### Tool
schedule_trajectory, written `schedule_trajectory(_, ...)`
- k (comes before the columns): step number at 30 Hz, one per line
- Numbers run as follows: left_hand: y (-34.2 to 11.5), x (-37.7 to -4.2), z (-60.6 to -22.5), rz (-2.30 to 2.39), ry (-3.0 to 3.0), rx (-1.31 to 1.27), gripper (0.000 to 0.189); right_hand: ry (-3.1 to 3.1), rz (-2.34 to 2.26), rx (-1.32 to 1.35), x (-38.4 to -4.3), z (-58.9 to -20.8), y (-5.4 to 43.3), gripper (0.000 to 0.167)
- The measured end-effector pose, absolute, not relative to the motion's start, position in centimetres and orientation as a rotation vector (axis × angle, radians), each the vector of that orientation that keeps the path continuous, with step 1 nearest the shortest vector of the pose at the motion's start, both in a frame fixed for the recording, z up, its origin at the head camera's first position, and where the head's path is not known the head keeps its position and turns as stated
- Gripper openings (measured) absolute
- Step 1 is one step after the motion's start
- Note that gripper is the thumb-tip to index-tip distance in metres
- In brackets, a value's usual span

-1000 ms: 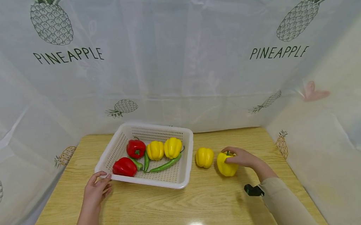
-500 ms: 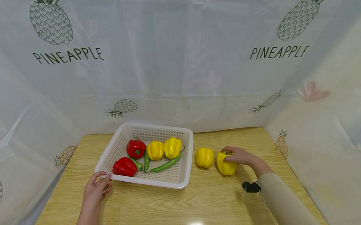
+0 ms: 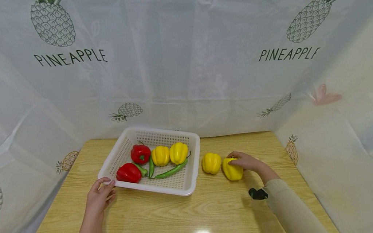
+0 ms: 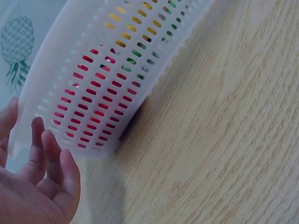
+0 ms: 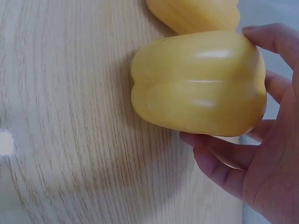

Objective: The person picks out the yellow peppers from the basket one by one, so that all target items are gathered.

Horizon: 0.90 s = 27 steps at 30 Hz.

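Observation:
My right hand (image 3: 247, 161) grips a yellow bell pepper (image 3: 232, 170) from above, at the right of the table. In the right wrist view the thumb and fingers lie around one end of this bell pepper (image 5: 198, 86). Just left of it sits a second yellow bell pepper (image 3: 211, 163). My left hand (image 3: 98, 197) holds the near left corner of a white plastic basket (image 3: 152, 187), with fingertips at its rim. Inside the basket are two red bell peppers (image 3: 128, 173), two yellow bell peppers (image 3: 178, 153) and several green chili peppers (image 3: 171, 169).
The light wooden table (image 3: 181, 219) extends in front of the basket. A white curtain (image 3: 183, 76) printed with pineapples hangs behind it and along both sides. Dark wrist devices (image 3: 258, 194) sit at both cuffs.
My right hand has shifted slightly left and away with the yellow bell pepper, which has turned so its stem no longer shows. The left hand and basket stay in place.

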<state>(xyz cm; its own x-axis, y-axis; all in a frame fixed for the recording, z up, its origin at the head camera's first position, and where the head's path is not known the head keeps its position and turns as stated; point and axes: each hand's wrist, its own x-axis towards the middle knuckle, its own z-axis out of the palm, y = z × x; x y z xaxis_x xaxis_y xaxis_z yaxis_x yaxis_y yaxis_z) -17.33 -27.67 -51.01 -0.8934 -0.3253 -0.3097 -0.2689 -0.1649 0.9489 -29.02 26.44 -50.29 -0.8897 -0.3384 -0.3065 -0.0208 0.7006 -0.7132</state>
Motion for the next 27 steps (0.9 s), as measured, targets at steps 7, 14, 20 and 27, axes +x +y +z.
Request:
schedule_trajectory(7,-27.67,-17.43,-51.12,-2.253,-2.009,0.706,0.019,2.512,-1.018,-0.265,-29.1,-50.63,26.36,0.048)
schedule_trajectory(14,-27.77,-17.27,-51.1,-2.268,-2.002,0.686,0.015,2.496,-1.003,-0.244,-28.91,-50.5,26.26,0.064)
schedule_trajectory(20,-27.75,-17.31,-51.03,-2.274,-1.995,0.707,0.016,2.528,-0.991,-0.214,-28.79,-50.83,26.0,0.068)
schedule_trajectory(27,-27.66,-17.24,-51.02,-2.267,-2.002,0.696,0.016,2.578,-1.014,-0.227,-28.74,-51.09,25.6,0.067)
